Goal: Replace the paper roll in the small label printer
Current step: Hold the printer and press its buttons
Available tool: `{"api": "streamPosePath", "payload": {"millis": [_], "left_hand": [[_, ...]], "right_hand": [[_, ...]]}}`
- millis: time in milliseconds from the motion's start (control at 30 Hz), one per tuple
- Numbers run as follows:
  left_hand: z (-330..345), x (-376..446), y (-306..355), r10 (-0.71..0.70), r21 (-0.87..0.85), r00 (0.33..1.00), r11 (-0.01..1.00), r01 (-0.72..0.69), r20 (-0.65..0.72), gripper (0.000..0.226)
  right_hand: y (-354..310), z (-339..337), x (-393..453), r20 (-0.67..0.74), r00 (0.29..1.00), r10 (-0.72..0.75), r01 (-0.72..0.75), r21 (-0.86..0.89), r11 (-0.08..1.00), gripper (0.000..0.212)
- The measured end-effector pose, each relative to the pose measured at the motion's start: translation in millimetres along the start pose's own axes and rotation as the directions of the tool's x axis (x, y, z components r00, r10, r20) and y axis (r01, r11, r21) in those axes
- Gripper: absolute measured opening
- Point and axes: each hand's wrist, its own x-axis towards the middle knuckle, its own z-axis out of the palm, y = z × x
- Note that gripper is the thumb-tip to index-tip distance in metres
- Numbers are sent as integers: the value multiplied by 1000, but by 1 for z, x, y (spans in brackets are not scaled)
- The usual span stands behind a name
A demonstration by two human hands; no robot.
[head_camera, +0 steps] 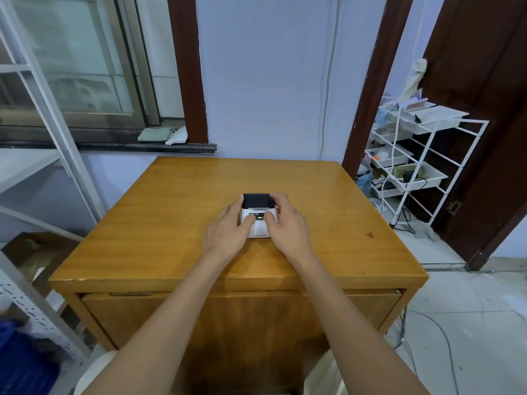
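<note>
A small white label printer with a black lid at its far end sits in the middle of the wooden table. My left hand grips the printer's left side, thumb on its top face. My right hand grips the right side, thumb on top and fingers curled round the far right corner. The lid looks closed. No paper roll is in view.
A white wire rack with trays of odds and ends stands to the right of the table. A grey metal shelf frame stands at the left. Cables lie on the floor at the right.
</note>
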Motion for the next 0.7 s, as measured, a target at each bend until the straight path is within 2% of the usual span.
{"api": "streamPosePath", "payload": {"millis": [300,500,700], "left_hand": [[-1,1,0,-8,30,1000,1000,8,-7,64],[-3,-1,2,-13,-4,1000,1000,13,-2,64],[-4,-2,3,-23,-16,1000,1000,22,-5,63]], "right_hand": [[-1,-4,-1,8,1000,24,-24,30,999,42],[-1,-7,-1,26,997,76,-79,147,986,48],[0,-10,-1,62,995,81,-94,250,964,42]]}}
